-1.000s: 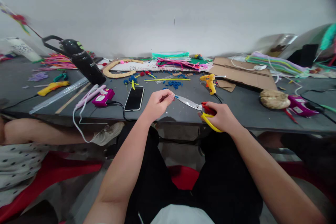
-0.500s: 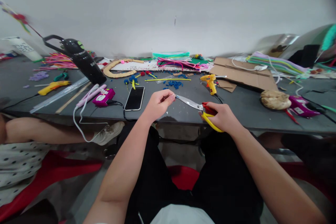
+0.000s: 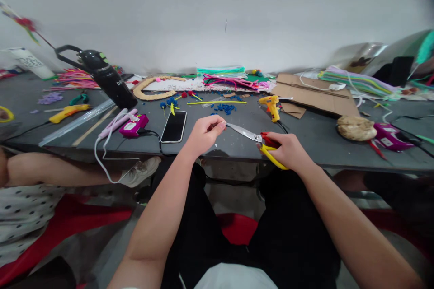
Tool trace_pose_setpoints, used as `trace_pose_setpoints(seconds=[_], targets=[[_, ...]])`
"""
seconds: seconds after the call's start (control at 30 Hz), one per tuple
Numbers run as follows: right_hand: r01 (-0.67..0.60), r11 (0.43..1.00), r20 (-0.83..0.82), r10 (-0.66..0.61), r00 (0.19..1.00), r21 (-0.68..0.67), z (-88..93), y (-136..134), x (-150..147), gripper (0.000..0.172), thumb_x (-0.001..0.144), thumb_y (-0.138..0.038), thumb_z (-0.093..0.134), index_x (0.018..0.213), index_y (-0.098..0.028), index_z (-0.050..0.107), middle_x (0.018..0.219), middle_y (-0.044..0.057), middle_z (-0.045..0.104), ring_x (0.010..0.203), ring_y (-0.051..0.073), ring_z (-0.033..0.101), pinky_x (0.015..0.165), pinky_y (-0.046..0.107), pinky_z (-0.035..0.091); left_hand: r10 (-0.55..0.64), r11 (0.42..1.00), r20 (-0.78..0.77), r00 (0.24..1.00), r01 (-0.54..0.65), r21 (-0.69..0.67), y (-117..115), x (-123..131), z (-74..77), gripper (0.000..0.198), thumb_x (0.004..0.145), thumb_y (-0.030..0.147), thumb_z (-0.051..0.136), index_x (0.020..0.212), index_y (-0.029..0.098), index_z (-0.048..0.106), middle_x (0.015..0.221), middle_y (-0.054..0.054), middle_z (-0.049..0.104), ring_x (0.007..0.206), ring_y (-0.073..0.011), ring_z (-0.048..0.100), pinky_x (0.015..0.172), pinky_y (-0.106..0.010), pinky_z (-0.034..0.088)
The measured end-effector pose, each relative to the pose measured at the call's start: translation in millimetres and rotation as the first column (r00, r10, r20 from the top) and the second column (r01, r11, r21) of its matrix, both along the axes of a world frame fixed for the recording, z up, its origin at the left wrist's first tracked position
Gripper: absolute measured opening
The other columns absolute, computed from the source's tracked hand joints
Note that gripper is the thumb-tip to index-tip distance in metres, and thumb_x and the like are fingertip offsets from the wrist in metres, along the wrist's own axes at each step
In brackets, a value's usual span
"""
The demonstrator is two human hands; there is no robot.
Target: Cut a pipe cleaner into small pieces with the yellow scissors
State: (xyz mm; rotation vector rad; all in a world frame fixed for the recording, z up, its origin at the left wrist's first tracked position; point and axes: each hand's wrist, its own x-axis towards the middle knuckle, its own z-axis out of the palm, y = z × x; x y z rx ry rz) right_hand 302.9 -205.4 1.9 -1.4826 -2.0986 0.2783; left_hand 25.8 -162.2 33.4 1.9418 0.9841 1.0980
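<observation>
My right hand (image 3: 287, 150) is closed round the yellow and red handles of a pair of scissors (image 3: 249, 135), whose silver blades point left over the front of the grey table (image 3: 305, 137). My left hand (image 3: 203, 134) is pinched shut at the blade tips; what it pinches is too small to make out. A black phone (image 3: 174, 127) lies just left of that hand. Small blue bits (image 3: 224, 109) are scattered on the table behind the scissors.
A yellow glue gun (image 3: 271, 106), cardboard (image 3: 313, 95), a black flask (image 3: 107, 78), a pink glue gun (image 3: 133, 125) with a cable, pipe cleaners (image 3: 230, 81) and a tan lump (image 3: 356, 127) lie on the table. Another person's arm (image 3: 57, 174) is at the left.
The blue tip seen at the scissor blades a second ago no longer shows. Both hands have stayed almost in place.
</observation>
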Motion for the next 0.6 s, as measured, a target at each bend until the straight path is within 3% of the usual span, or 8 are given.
trace_pose_setpoints(seconds=[0.27, 0.6], targets=[[0.013, 0.999, -0.069, -0.015, 0.998, -0.033, 0.5, -2.5, -1.2, 0.034, 0.075, -0.038, 0.068, 0.064, -0.019, 0.042, 0.059, -0.005, 0.038, 0.058, 0.010, 0.030, 0.053, 0.024, 0.027, 0.003, 0.999, 0.030, 1.000, -0.001, -0.039, 1.3, -0.3, -1.7, 0.031, 0.092, 0.042, 0.057, 0.078, 0.015, 0.063, 0.064, -0.001, 0.053, 0.058, -0.0115, 0.045, 0.054, -0.025, 0.034], [0.011, 0.999, -0.097, -0.015, 0.995, -0.042, 1.4, -3.1, 0.6, 0.033, 0.076, -0.038, 0.068, 0.065, -0.019, 0.043, 0.060, -0.005, 0.039, 0.059, 0.010, 0.030, 0.053, 0.024, 0.028, 0.012, 0.999, 0.062, 0.998, -0.010, -0.039, -0.2, 0.0, 0.3, 0.029, 0.091, 0.041, 0.057, 0.077, 0.016, 0.063, 0.065, -0.002, 0.054, 0.058, -0.0115, 0.046, 0.055, -0.024, 0.035]])
